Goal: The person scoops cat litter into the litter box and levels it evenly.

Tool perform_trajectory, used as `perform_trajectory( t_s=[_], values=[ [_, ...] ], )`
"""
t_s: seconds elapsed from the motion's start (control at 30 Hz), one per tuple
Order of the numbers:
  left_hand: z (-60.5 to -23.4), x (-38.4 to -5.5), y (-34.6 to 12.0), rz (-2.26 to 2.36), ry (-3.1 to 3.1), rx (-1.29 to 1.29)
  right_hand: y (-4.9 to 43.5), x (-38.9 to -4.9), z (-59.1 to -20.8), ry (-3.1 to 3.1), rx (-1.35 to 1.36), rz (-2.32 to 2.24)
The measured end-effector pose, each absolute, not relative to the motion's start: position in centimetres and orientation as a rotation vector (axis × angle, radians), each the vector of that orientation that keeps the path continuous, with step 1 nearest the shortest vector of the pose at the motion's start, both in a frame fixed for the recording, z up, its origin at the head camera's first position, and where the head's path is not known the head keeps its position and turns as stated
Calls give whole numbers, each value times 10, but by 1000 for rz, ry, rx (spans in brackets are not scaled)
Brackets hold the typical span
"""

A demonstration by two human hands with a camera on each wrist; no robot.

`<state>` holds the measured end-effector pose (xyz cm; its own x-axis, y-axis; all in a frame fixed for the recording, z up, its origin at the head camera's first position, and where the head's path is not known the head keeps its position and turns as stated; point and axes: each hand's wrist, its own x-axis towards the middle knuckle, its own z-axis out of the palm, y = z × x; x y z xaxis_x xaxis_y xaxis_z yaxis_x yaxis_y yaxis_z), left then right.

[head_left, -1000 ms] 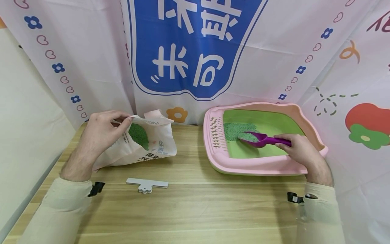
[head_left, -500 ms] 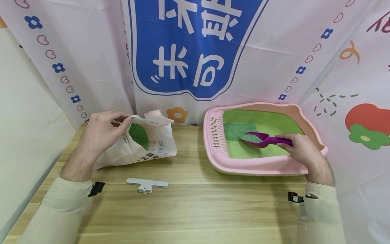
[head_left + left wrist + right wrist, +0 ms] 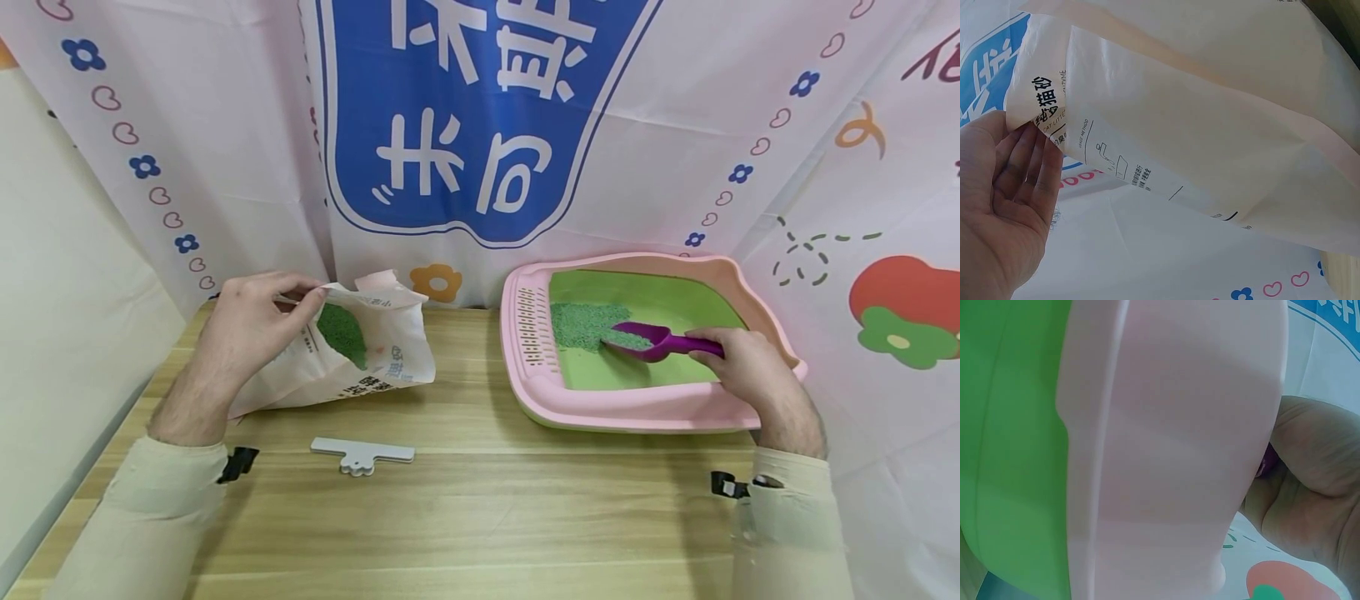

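My left hand (image 3: pixel 258 333) pinches the top edge of a white cat litter bag (image 3: pixel 390 354), holding its mouth open so the green litter (image 3: pixel 341 333) inside shows. The left wrist view has the fingers on the edge of the printed bag (image 3: pixel 1179 137). On the right, my right hand (image 3: pixel 753 371) grips the handle of a purple scoop (image 3: pixel 656 342). The scoop carries green grains and is low inside the litter box (image 3: pixel 622 406), beside a patch of green litter (image 3: pixel 588 325). In the right wrist view the box's pink rim (image 3: pixel 1179 444) hides most of the scoop.
A grey bag clip (image 3: pixel 362 454) lies on the wooden table (image 3: pixel 480 517), in front of the bag. Printed cloth (image 3: pixel 247 125) hangs behind the table and along the right side. A slotted pink panel (image 3: pixel 534 325) forms the box's left end.
The right hand has drawn the scoop slightly to the right within the box, away from the left end of the litter patch. The left hand and the bag look unmoved.
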<state>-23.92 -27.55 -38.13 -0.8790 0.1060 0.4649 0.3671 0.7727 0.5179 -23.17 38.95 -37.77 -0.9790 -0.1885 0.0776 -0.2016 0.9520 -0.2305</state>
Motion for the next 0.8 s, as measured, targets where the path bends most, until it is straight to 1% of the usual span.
perform_trajectory(
  t_s=[0.8],
  values=[
    [-382, -240, -276, -867, -2559, -354, 397, -231, -378, -3008, 192, 370]
  ],
)
